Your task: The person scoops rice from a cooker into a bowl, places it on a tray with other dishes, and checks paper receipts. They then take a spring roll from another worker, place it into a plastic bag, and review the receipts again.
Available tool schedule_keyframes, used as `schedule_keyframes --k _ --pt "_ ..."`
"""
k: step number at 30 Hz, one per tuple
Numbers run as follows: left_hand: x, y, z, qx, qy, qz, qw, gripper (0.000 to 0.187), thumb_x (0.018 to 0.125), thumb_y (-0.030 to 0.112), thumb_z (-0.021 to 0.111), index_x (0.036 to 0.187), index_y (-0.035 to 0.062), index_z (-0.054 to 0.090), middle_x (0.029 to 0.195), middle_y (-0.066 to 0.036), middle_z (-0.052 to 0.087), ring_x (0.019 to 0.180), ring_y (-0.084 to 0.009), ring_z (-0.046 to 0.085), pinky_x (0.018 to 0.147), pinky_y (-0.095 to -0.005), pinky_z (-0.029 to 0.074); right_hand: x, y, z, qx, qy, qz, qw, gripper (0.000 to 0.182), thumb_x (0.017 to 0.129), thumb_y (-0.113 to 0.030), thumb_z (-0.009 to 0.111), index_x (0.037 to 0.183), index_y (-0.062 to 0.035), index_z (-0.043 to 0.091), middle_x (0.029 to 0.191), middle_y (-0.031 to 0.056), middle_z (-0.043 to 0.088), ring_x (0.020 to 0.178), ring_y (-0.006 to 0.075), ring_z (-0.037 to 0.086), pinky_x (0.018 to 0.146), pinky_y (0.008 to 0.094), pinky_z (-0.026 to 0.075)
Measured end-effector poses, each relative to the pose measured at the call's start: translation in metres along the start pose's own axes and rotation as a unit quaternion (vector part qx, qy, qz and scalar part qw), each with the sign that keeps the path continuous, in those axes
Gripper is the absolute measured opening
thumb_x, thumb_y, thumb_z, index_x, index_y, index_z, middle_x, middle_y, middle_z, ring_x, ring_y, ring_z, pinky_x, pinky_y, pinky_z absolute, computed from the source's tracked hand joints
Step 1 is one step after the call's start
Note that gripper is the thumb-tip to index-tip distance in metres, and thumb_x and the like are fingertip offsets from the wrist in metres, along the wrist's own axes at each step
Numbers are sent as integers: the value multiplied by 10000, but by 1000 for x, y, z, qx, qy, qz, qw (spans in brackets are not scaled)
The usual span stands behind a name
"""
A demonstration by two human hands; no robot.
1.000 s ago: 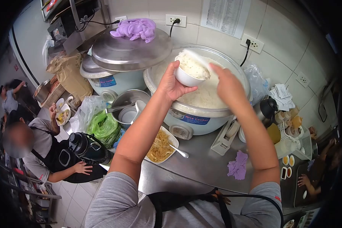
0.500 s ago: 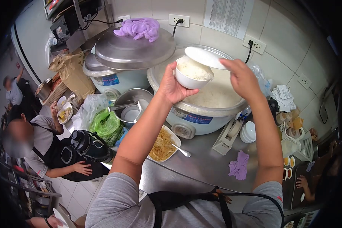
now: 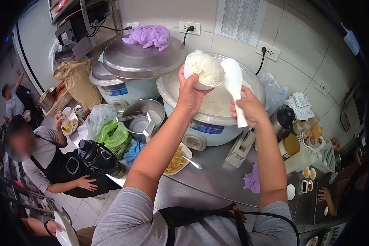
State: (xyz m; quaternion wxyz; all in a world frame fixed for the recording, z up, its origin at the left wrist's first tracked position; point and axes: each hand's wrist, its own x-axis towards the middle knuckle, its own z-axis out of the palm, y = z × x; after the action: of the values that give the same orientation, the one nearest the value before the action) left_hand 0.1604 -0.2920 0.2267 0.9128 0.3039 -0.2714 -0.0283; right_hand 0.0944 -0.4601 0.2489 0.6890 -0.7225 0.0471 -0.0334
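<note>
Stainless steel counter [image 3: 217, 176] runs beneath a white tiled wall, and on it sits the big open rice cooker [image 3: 211, 119], full of white rice, which serves as the landmark. Directly above the cooker's left rim, the left hand [image 3: 190, 93] grips a small white bowl [image 3: 197, 73] heaped with rice, fingers wrapped under its base. Just right of the bowl, over the cooker's middle, the right hand [image 3: 250, 110] is closed around the handle of a white rice paddle [image 3: 233, 84], blade up and touching the bowl's side. Left of the cooker stands a second cooker under a steel lid [image 3: 141, 59] topped with a purple cloth [image 3: 149, 35]. In front of the cooker lie a plate of noodles [image 3: 177, 160] and another purple rag [image 3: 252, 180]. Further left, a co-worker in a black apron [image 3: 69, 168] leans at the counter.
</note>
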Motion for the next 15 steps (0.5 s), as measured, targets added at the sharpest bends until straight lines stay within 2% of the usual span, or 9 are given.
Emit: schedule_keyframes --k 1,2,4,5,6,7,8,11,15 --pt "-3 -1 0 4 4 16 1000 714 696 255 549 1241 172 94 1227 -115 264 1099 -285 367 819 -480 389 -4 -1 8 24 -15 24 999 549 725 28 418 1234 -103 260 832 100 486 609 126 496 489 212 432" --pt "-5 -2 1 8 9 32 999 722 698 226 549 1242 176 78 1229 -111 253 1107 -278 355 822 -479 387 -4 -2 13 -2 -7 3 1000 537 728 26 422 1229 -100 272 854 115 489 628 146 510 510 231 441" --pt "-10 -6 1 40 38 53 997 741 682 275 574 1238 166 95 1229 -115 267 1103 -289 369 825 -480 397 -5 -4 22 -52 9 -37 998 513 736 20 431 1218 -94 295 896 146 497 667 187 539 551 269 458" --pt "-12 -7 1 56 53 63 995 753 675 300 586 1235 161 103 1229 -118 273 1101 -295 377 827 -480 402 -6 -2 27 -129 36 -116 984 500 738 20 433 1210 -90 310 910 156 495 695 216 543 582 297 457" --pt "-14 -8 0 46 57 63 995 730 686 251 567 1237 169 96 1226 -113 264 1102 -282 361 834 -478 391 -6 3 32 -205 63 -193 958 487 739 19 435 1202 -87 325 924 166 494 724 246 547 613 324 456" --pt "-15 -8 -2 35 60 64 996 711 697 203 547 1240 177 88 1223 -109 256 1104 -269 346 840 -476 379 -6 8 39 -278 88 -268 918 474 741 18 437 1193 -83 340 938 176 493 752 276 552 643 352 456" --pt "-16 -7 -2 23 63 65 996 696 708 155 528 1242 185 81 1221 -105 247 1106 -257 331 846 -473 368 -5 16 47 -312 135 -344 875 445 743 13 431 1173 -83 373 971 188 488 839 346 521 729 394 420" --pt "-20 0 -2 23 70 58 996 690 707 190 530 1238 182 89 1224 -110 253 1107 -267 344 834 -479 379 -26 9 58 -448 115 -321 827 460 739 9 429 1180 -110 370 1019 187 481 869 363 510 753 392 415" --pt "-19 13 -16 6 9 12 1000 699 689 303 550 1230 177 125 1223 -112 281 1085 -286 389 791 -474 415 13 -18 24 -385 134 -343 846 444 734 -5 448 1157 -129 409 919 173 536 812 337 533 705 393 426"
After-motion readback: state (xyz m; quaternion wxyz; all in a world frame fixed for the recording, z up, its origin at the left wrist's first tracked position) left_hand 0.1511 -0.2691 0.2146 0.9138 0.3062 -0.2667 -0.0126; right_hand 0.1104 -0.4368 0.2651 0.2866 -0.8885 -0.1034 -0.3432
